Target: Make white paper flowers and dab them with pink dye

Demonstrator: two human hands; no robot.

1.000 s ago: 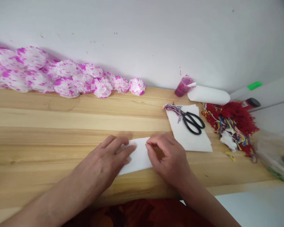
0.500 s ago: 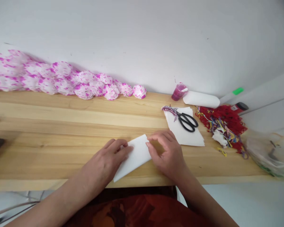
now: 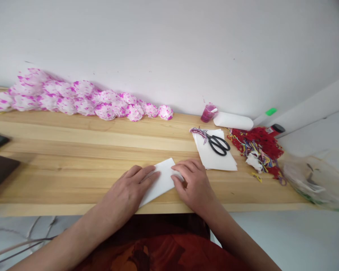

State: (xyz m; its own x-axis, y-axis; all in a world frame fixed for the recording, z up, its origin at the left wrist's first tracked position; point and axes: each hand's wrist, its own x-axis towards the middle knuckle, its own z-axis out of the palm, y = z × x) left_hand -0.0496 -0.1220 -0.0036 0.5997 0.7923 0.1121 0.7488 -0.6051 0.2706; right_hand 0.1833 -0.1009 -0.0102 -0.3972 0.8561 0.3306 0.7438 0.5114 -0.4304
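Note:
A folded white paper [image 3: 161,180] lies near the front edge of the wooden table [image 3: 73,158]. My left hand [image 3: 128,192] lies flat on its left part, fingers stretched out over it. My right hand [image 3: 193,184] rests on its right edge, fingers curled and pressing the paper down.
Black scissors [image 3: 217,144] lie on a stack of white paper sheets [image 3: 216,158], beside a bundle of purple threads [image 3: 197,131]. A row of pink-and-white paper flowers [image 3: 81,101] lines the wall. Red and coloured threads [image 3: 257,145], a white roll [image 3: 233,120], a pink cup [image 3: 208,113] and a clear bag [image 3: 310,178] sit at the right.
The view has pulled back and tilted, showing more of the table's left end. Both hands stay on the folded paper, which has turned slightly on the table.

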